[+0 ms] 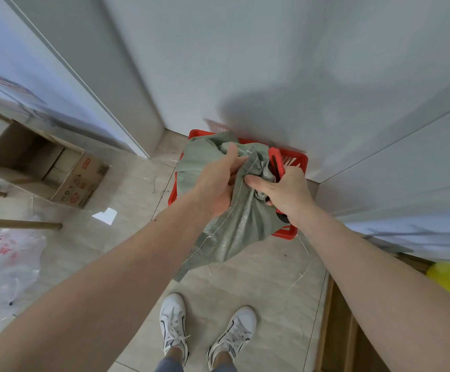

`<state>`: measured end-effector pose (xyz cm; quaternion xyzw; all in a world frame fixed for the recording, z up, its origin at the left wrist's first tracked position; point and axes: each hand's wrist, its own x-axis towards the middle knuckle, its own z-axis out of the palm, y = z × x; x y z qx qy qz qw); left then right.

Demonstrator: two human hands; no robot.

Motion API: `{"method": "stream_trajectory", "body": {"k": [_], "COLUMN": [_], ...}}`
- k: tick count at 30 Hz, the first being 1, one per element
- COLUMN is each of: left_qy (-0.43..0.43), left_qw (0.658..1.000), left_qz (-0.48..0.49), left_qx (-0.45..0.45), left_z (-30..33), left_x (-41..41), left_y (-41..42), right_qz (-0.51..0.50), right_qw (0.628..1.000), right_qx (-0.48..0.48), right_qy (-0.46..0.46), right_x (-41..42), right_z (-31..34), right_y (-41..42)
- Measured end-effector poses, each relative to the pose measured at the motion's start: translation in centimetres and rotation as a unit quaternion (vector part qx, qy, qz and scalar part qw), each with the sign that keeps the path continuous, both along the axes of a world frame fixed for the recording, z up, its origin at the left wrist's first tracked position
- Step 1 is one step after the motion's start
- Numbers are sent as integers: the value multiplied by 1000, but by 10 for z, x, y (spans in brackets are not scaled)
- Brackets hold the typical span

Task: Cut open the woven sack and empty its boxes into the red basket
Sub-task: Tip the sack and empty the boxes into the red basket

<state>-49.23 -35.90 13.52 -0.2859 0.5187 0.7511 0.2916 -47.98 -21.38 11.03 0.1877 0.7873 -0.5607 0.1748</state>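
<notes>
Above the red basket [296,159], which is sitting on the tiled floor [258,285] against the white wall, the person is holding the grey-green woven sack [234,226] bunched between both hands. The left hand [215,183] is gripping a fold of the fabric near the stitched seam, thumb up; the right hand [285,189] is curling round the gathered cloth and also clutching a red utility knife [276,162], its end sticking up past the knuckles. The sack is hanging limp and looks nearly flat, so the emptying is probably almost finished. To do this well, I would judge it wise to be lifting the closed end high and shaking over the basket's middle, keeping the knife pointing away from the other hand. What is lying in the basket is hidden, since the sack is covering most of it. To the left an open cardboard box [79,181] is resting on its side; its contents cannot be made out.
</notes>
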Motion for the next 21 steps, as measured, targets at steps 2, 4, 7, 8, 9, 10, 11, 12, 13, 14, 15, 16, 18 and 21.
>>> {"method": "stream_trajectory", "body": {"k": [2,4,7,8,9,10,11,12,13,14,15,16,18,21], "left_qy": [0,9,12,11,8,4,0,-3,-4,-3,-1,-1,-1,9], "left_qw": [1000,1000,998,998,997,997,997,997,998,998,999,999,999,999], "left_qz": [7,20,37,42,46,49,50,49,47,44,42,41,39,18], "left_qx": [3,1,40,50,57,61,61,56,47,38,33,32,35,40], "left_z": [-2,-5,-8,-8,-8,-6,-4,-2,-1,-2,-2,-5,-9,-11], "left_x": [2,5,14,16,16,15,14,12,11,11,11,12,14,17], "left_y": [-6,-12,-16,-14,-12,-10,-7,-5,-3,-1,0,1,0,-1], "right_qz": [-13,-36,-36,-19,4,26,42,53,60,62,60,54,36,5], "right_qw": [1000,999,999,1000,1000,999,999,998,998,998,998,998,999,1000], "right_qx": [-4,-11,-13,-16,-21,-24,-23,-19,-13,-3,7,15,16,6], "right_qy": [-1,-5,-8,-10,-14,-19,-21,-18,-11,-1,8,14,17,3], "right_x": [-3,-11,-24,-25,-24,-22,-20,-17,-15,-13,-13,-12,-9,-7], "right_z": [0,3,7,10,12,15,17,19,19,18,16,15,11,8], "right_y": [2,7,16,16,15,12,9,6,3,2,1,0,-1,-2]}}
